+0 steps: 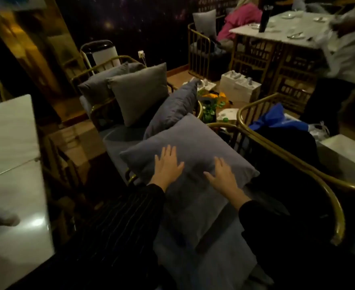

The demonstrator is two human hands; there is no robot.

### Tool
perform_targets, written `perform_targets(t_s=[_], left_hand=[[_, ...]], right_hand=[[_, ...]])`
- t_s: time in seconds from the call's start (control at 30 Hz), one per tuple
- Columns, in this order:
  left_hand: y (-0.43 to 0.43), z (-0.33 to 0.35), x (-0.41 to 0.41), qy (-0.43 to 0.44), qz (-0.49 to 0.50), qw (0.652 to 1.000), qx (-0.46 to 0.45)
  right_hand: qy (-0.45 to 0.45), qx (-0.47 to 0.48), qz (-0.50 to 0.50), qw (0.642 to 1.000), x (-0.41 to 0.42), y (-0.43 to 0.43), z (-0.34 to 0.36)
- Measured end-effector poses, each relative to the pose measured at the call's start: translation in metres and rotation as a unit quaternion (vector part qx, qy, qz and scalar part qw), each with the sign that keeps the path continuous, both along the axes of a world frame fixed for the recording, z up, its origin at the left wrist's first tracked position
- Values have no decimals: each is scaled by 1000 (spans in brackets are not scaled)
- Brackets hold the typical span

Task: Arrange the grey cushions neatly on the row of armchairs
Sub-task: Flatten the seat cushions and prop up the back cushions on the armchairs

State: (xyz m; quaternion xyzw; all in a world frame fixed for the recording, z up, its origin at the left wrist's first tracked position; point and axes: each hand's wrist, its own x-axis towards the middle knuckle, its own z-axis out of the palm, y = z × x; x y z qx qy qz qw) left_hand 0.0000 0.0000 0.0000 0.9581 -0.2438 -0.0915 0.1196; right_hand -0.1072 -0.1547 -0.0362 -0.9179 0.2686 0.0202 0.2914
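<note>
A large grey cushion (193, 143) leans tilted on the nearest gold-framed armchair (337, 214). My left hand (168, 164) lies flat on its lower left part, fingers spread. My right hand (222, 174) presses flat on its lower right part, fingers apart. Neither hand grips it. Behind it another grey cushion (176, 107) leans against the back of the middle armchair (118, 139). A third grey cushion (141, 91) stands upright further back, and beside it a darker one (101, 82) rests on the far armchair (84, 74).
A white glossy table (11, 164) fills the left side. To the right, another gold chair (256, 105) holds dark and blue cloth (275, 120). White boxes (241, 86) and green-yellow items (212, 101) lie on the floor. A person (348, 49) stands by a set table (281, 28) at the back right.
</note>
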Motion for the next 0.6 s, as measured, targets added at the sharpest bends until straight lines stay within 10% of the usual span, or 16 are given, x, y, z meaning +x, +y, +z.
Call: perform_targets(t_s=[0.37,0.6], left_hand=[[8,-48,108,73,-53,996,21],[6,-51,194,156,-42,987,23]], right_hand=[[39,234,-240,941,3,19,-74],[-117,366,-517,765,29,23,-77]])
